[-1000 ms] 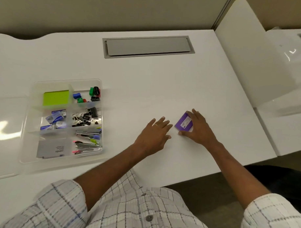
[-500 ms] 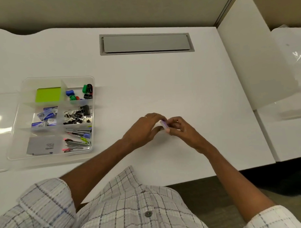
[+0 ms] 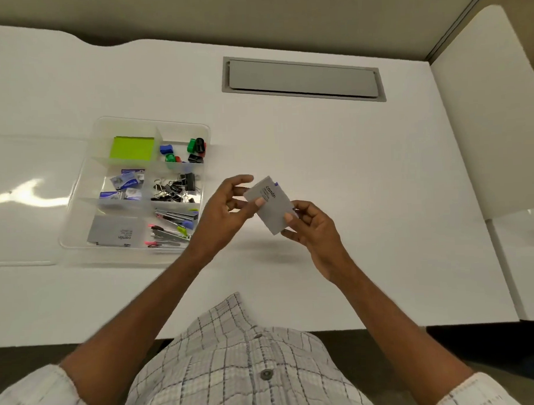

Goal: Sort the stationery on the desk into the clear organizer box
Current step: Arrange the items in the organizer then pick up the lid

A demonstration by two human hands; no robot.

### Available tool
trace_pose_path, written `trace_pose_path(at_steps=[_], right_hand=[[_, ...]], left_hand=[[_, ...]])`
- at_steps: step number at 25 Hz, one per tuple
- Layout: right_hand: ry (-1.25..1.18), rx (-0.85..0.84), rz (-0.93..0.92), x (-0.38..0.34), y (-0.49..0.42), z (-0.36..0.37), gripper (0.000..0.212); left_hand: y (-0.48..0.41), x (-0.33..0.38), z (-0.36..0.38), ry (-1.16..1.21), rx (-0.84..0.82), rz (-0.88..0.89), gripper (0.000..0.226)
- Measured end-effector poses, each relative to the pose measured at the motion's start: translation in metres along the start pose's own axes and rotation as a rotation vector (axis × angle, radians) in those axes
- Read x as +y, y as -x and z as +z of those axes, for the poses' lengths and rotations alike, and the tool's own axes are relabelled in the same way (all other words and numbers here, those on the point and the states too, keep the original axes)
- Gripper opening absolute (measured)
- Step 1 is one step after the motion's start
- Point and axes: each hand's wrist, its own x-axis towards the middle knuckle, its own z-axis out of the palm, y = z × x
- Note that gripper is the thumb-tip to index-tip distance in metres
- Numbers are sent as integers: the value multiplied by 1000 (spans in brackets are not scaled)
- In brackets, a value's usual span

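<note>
We hold a small grey packet (image 3: 271, 205) printed "camlin" between both hands, lifted above the white desk (image 3: 333, 157) just right of the clear organizer box (image 3: 181, 124). Our left hand (image 3: 225, 211) pinches its left edge, with the thumb pressed on the printed face and the fingers curled loosely behind the far edge. Our right hand (image 3: 316, 231) pinches the near right corner, thumb on top and the other fingers curled under it. The packet tilts, its long side running from far left to near right, and a sliver of purple shows at its far corner.

The box sits on the left part of the desk, well apart from the packet. Its far left compartment holds a green pad (image 3: 132, 148), and the far right one holds small coloured clips (image 3: 195, 147). In the middle row lie blue staple boxes (image 3: 126, 186) and black binder clips (image 3: 177, 187). In the near row lie a matching grey packet (image 3: 117, 231) and staplers (image 3: 169, 228) with coloured ends.

A grey hatch (image 3: 302, 80) is set into the far side of the desk.
</note>
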Motion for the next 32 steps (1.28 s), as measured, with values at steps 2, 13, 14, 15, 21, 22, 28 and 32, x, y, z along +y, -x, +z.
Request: trace_pose_path(at_steps=[2,13,14,15,21,22,28,32], right_hand=[[-15,-50,21,-3,-5,25,29],[288,69,-53,5,-25,205,36],[300,74,-48,7,-27,221,36],[310,77,-37,10,-30,237,34],[649,152,-153,36,-38,311,35],[739,152,-200,39,-39,317,34],[1161,42,-336,47,-35,323,28],[1238,65,-371,43,-34,328,25]], left_hand=[[8,7,-37,68,57,-6,39],[53,-10,-210,-29,286,-147,23],[58,-15,-223,-124,324,-128,20],[63,-19,-234,-208,350,-107,18],[83,-38,-261,-474,271,0,22],[83,-39,-265,-547,229,36,23],[79,-38,-283,-673,93,132,25],[80,-40,-304,-665,200,196,21]])
